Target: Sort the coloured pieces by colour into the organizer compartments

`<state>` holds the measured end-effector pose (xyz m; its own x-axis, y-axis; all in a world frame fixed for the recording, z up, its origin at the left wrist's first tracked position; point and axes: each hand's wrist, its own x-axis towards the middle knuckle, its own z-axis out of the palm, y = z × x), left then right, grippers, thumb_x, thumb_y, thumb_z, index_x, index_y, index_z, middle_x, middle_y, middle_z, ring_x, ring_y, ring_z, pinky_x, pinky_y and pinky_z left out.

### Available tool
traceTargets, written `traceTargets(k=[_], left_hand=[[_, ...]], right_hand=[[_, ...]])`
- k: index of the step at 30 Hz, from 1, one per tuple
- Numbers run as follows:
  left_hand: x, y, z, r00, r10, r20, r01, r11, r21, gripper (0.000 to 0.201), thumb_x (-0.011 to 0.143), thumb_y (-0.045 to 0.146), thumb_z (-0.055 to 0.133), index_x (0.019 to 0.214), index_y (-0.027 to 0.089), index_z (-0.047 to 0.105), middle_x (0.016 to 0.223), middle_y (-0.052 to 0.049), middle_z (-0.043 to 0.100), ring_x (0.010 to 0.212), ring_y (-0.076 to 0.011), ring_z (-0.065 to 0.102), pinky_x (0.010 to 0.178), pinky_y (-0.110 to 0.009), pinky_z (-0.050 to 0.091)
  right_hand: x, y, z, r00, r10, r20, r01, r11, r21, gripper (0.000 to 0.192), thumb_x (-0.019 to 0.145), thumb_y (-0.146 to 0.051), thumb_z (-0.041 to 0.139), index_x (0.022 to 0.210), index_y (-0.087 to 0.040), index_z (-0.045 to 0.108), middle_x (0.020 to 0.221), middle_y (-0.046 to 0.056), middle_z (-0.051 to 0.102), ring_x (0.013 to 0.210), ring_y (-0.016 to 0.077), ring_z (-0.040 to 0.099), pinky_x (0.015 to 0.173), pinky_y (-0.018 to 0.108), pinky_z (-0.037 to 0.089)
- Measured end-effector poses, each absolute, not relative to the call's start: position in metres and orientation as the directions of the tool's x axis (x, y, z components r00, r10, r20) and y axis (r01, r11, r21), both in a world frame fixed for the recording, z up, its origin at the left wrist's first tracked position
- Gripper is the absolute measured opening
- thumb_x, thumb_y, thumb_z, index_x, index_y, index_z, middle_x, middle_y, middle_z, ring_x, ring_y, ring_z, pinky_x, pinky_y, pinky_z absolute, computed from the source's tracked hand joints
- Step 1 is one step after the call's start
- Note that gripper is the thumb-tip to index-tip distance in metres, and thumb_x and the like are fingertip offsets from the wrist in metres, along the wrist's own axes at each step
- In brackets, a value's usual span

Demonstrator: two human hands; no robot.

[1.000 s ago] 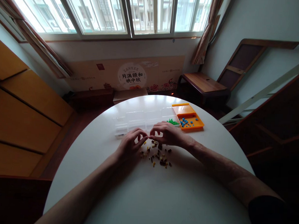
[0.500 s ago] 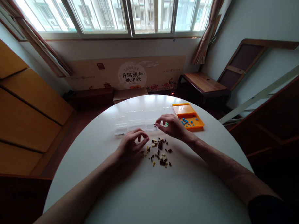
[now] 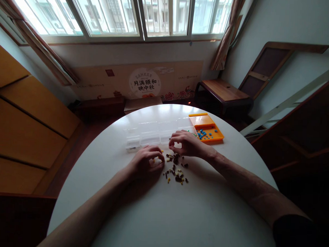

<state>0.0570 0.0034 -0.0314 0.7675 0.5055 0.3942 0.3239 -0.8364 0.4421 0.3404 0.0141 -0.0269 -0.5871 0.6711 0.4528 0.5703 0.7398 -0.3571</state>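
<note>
Small brown, yellow and cream building bricks [image 3: 176, 160] lie scattered in the middle of the round white table. My left hand [image 3: 145, 160] rests at the left side of the pile, thumb and index finger drawn together in a pinch. Whatever sits between those fingertips is too small to make out. Just behind the pile is my right hand [image 3: 187, 143], its fingers curved, thumb and index a little apart, and no brick visible in them. A clear compartment box [image 3: 150, 138] stands beyond both hands; the right hand hides part of its front edge.
An orange tray [image 3: 219, 135] with several blue bricks [image 3: 202, 134] is at the back right of the table [image 3: 177, 217]. Green pieces show beside it, partly behind my right hand. A wooden stool [image 3: 226, 91] stands past the table by the wall.
My right hand has come back from the clear box toward the brick pile. The left hand has lowered its fingers to the pile's left side, closing thumb and index together.
</note>
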Motion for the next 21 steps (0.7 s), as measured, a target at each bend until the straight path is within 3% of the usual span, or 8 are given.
traceTargets(k=[5, 13, 21], left_hand=[[0.056, 0.01, -0.037, 0.75, 0.517, 0.411, 0.353, -0.84, 0.412, 0.005, 0.097, 0.023, 0.075, 0.096, 0.026, 0.079, 0.101, -0.003, 0.08, 0.091, -0.0202, 0.073, 0.091, -0.036, 0.052], [0.056, 0.009, -0.034, 0.732, 0.561, 0.388, 0.407, -0.816, 0.411, 0.003, 0.096, 0.027, 0.076, 0.095, 0.025, 0.078, 0.101, -0.002, 0.079, 0.088, -0.0197, 0.072, 0.093, -0.037, 0.049], [0.058, 0.009, -0.036, 0.686, 0.596, 0.417, 0.417, -0.792, 0.447, 0.012, 0.104, 0.03, 0.073, 0.096, 0.022, 0.077, 0.097, -0.002, 0.075, 0.078, -0.0154, 0.066, 0.083, -0.032, 0.05]], right_hand=[[0.332, 0.004, -0.02, -0.687, 0.621, 0.377, 0.5, 0.781, -0.374, 0.006, 0.096, -0.022, 0.079, 0.091, -0.025, 0.077, 0.095, 0.001, 0.078, 0.09, 0.0199, 0.069, 0.095, 0.037, 0.048], [0.325, -0.002, -0.014, -0.688, 0.649, 0.326, 0.55, 0.758, -0.349, 0.01, 0.1, -0.021, 0.078, 0.09, -0.022, 0.077, 0.096, 0.002, 0.078, 0.09, 0.0184, 0.069, 0.093, 0.035, 0.047], [0.336, 0.012, -0.025, -0.57, 0.675, 0.469, 0.581, 0.735, -0.35, 0.012, 0.106, -0.029, 0.075, 0.098, -0.023, 0.08, 0.1, 0.004, 0.078, 0.089, 0.0192, 0.067, 0.091, 0.035, 0.045]])
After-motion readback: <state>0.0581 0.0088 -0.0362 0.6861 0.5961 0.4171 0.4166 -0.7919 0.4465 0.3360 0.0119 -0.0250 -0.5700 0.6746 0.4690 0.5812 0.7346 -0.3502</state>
